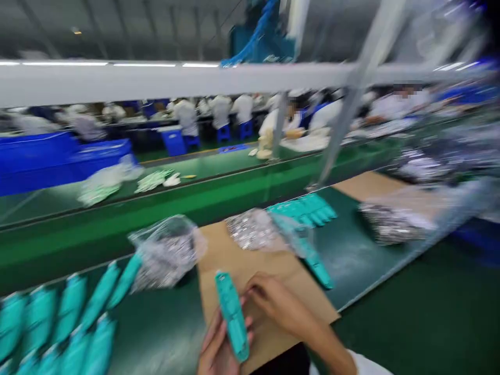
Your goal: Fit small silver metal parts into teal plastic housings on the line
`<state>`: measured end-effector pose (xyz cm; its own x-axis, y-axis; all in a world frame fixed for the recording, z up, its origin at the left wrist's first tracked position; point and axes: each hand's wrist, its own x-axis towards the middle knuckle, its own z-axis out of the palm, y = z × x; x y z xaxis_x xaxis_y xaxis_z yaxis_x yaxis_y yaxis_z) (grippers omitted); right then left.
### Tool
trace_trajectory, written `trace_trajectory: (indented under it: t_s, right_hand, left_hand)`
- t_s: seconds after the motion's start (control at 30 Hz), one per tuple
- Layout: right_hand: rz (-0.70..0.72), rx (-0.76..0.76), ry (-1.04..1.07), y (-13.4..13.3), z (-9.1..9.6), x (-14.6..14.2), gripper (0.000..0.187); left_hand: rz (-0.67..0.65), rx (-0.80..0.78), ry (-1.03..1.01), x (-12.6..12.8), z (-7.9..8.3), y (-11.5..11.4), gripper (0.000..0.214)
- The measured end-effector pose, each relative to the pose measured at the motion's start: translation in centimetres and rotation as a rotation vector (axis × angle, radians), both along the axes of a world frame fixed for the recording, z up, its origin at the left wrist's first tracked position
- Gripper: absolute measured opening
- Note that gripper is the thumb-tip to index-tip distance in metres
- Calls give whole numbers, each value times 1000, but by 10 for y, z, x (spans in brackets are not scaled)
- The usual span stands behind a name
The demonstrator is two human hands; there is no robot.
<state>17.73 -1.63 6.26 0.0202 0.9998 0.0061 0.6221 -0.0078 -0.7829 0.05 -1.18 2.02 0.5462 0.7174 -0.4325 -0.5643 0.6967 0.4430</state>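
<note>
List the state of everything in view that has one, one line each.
Left hand: gripping a long teal plastic piece.
Right hand: fingers touching that piece.
Flat brown cardboard sheet: lying on dark green work surface.
Clear plastic bag of silver pieces: lying puffed beside the cardboard.
Other teal pieces: lined up side by side.

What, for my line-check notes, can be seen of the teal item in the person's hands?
The teal item is long and narrow, with a glossy, plastic-looking surface; motion blur hides finer detail. It lies tilted, its upper end away from the person, above a brown cardboard sheet. The left hand holds its lower part, and the right hand's fingers touch its side.
</note>
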Motion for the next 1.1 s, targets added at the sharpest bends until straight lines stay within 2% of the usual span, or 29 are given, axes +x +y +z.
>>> trace_trajectory:
  t_s: [0.07,0.13,0.3,0.47,0.6,0.8,1.1]
  right_hand:
    - [43,-33,53,2,-17,4,21]
    - [67,-69,84,2,-22,7,24]
    - [66,-78,126,-9,-3,0,25]
    - [142,-58,163,-12,10,-16,25]
    - [181,-54,166,-10,6,-28,27]
    - [161,-60,102,-10,-9,-35,26]
    - [162,-99,49,-15,-12,-31,26]
  left_hand:
    - [70,-8,13,-16,-4,-6,42]
    - [67,20,-35,-19,-2,-7,36]
    - [36,78,-79,-11,11,-6,33]
    - [26,92,-51,-11,7,-9,37]
    - [28,55,-50,-12,2,-10,40]
    - [28,29,-62,-12,-3,-11,40]
    - [41,-34,-49,-10,-13,-13,40]
